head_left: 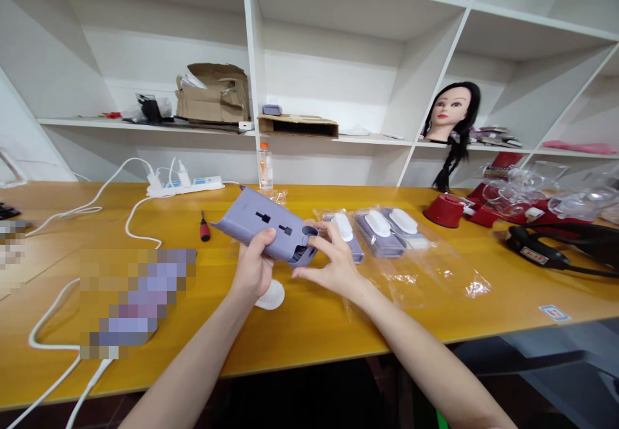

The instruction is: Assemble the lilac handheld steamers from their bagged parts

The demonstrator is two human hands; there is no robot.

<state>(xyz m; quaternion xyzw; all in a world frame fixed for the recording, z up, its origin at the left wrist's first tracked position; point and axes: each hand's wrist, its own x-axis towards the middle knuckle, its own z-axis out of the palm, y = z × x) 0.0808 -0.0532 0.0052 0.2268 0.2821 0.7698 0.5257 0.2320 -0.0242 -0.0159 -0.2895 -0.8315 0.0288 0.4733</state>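
Observation:
My left hand (255,266) is closed around the lower edge of a light purple plastic casing (256,213), thumb on its face. Raised above the table and tilted, the casing shows two dark slots. My right hand (333,258) is at its right end, with fingertips on the rounded opening there and the thumb below; dark parts show inside. Partly behind my left wrist, a white oval brush-like piece (271,295) lies on the table. To the right, several purple units with white oval tops (377,224) rest on or in clear plastic bags.
A red-handled screwdriver (205,230) lies left of the casing. White cables lead to a power strip (186,186) and a pixelated purple object (145,300). Behind stands a small orange-capped bottle (265,168). Red devices (442,211) and a black strapped item (536,248) sit at right.

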